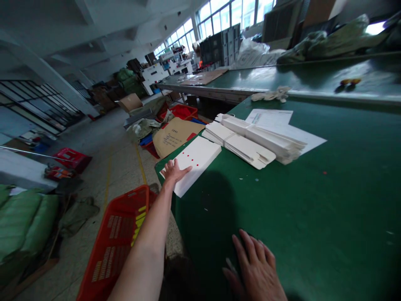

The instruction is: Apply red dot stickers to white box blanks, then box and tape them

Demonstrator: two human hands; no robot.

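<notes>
1. White box (203, 151), one, long and low. Lies flat at the left corner of the green desk (313, 209). Top face marked with several red dots (192, 159).
2. Left hand (174, 170), bare, arm extended. Rests palm down on the near end of the white box, fingers and thumb spread wide, pinching nothing.
3. Right hand (258, 263), bare. At the near edge of view, over the green desk and well apart from the white box. Fingers loosely bent and slightly parted, nothing visible in their grasp; whether they touch the surface cannot be told.
4. Flat white card bundle (233, 143), one, with a band around it. Just beside the far end of the white box.
5. Second card bundle (266, 137), folded white stock. Lies alongside the first, partly upon paper sheets (307, 140).
6. Pale glove (272, 95), crumpled, at the far side of the green desk.
7. Orange-red basket (125, 195), plastic, slatted. On the floor left of the desk, with yellow pieces (140, 220) showing along one side.
8. Brown cardboard (175, 137), printed, beyond the white box, beside a red crate (184, 112).
9. Further long work surface (300, 77), green, carrying a small yellow-and-dark object (350, 82).
</notes>
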